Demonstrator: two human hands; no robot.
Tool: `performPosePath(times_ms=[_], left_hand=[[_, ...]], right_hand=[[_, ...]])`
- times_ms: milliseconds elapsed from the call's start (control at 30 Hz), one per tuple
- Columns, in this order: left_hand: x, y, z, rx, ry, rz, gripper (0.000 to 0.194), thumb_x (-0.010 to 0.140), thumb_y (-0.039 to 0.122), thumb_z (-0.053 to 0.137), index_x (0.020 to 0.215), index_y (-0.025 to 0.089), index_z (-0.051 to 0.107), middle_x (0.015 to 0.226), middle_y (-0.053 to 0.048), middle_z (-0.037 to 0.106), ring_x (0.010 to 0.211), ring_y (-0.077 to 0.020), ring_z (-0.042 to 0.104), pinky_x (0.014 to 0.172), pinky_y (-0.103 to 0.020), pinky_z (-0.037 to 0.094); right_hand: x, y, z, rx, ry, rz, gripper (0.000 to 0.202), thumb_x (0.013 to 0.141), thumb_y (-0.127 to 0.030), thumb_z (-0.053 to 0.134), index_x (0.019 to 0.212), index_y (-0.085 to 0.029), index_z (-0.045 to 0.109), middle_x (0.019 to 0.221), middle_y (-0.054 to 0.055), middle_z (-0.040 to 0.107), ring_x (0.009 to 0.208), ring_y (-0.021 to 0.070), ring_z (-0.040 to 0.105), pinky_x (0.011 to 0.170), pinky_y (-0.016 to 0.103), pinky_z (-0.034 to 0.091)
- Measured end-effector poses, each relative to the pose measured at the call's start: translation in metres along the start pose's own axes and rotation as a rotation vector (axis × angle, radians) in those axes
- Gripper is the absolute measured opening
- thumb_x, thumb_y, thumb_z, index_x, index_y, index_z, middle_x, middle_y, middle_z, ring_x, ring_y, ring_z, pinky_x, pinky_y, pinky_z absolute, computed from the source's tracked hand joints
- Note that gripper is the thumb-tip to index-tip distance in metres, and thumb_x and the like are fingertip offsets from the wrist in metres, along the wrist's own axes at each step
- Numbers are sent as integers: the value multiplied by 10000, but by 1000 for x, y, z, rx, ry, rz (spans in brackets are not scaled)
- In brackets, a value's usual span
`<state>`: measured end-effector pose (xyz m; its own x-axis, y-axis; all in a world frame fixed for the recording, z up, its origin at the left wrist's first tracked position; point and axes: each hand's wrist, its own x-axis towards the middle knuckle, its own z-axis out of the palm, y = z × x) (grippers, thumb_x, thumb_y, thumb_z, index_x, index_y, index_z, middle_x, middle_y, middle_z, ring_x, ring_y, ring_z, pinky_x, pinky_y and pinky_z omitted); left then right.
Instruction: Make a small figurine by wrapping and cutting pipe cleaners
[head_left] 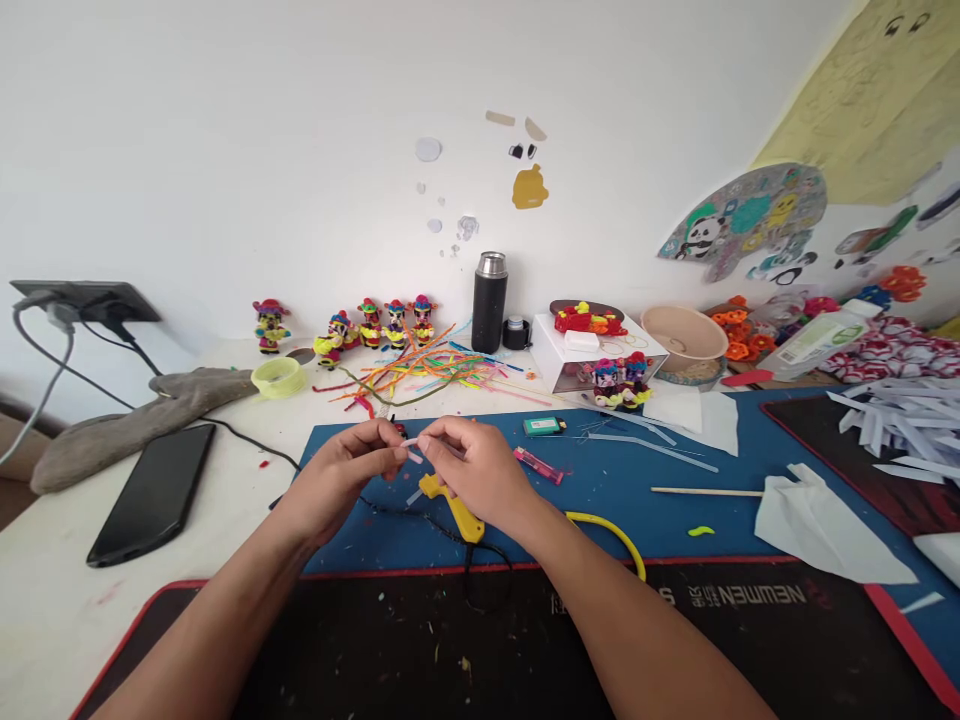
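Observation:
Both hands meet over the blue mat (540,540), pinching a small pale pink strip (413,457), bent into a curve. The fingertips of my left hand (337,475) close on its left end. My right hand (484,475) has thumb and forefinger closed on the other end. Just below lies a yellow glue gun (463,518) with a black cord, partly covered by my right hand. A curved yellow fuzzy stem (616,530) passes beside my right forearm. To the right of that hand are a pink lighter (538,465) and a small teal box (544,427).
Loose coloured pipe cleaners (420,370) lie behind my hands, near several small dolls (369,322) and a black thermos (489,305). A black phone (154,492) rests at left. On the right are a stick (705,491), white tissue (821,525) and paper strips (900,420).

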<state>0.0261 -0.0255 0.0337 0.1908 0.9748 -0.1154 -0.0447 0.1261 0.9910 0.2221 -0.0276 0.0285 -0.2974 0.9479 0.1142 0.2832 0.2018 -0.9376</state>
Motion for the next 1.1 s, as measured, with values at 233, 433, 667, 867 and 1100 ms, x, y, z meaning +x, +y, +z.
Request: performPosePath(times_ms=[233,433,667,867,1100], left_hand=[[3,-7,3,-199,32,19,236,680,342,908,702,196,724,630,13,596,652,-135,490,635,-238,419],[3,-10,7,-153,111,103,220,706,328,901,697,199,722,654,20,597,675,-135,480,645,-238,393],[4,-17,10,-171,175,126,199,730,308,891,751,209,720,688,26,616,682,-136,488,673,-247,393],[2,-16,14,-237,110,86,270,760,390,896,753,206,699,687,19,608,679,-143,490,658,-257,404],[0,-12,12,-140,82,91,286,796,436,884,768,210,710,687,17,604,698,-150,500,678,-257,408]], right_hand=[[-1,-2,3,-5,-51,13,265,1029,-421,591,942,-217,735,620,-40,623,495,101,565,505,211,361],[-1,-1,6,-7,-52,21,255,1041,-394,572,965,-217,739,610,-43,621,488,99,559,516,214,369],[-1,5,11,32,-60,1,214,1035,-358,570,1009,-217,729,624,-46,618,502,98,568,519,207,391],[-1,6,14,259,-54,75,220,1015,-387,587,977,-197,691,599,-54,590,450,96,526,453,204,407],[0,2,12,352,-49,81,259,993,-426,610,912,-188,674,564,-65,559,425,86,502,425,198,411]])
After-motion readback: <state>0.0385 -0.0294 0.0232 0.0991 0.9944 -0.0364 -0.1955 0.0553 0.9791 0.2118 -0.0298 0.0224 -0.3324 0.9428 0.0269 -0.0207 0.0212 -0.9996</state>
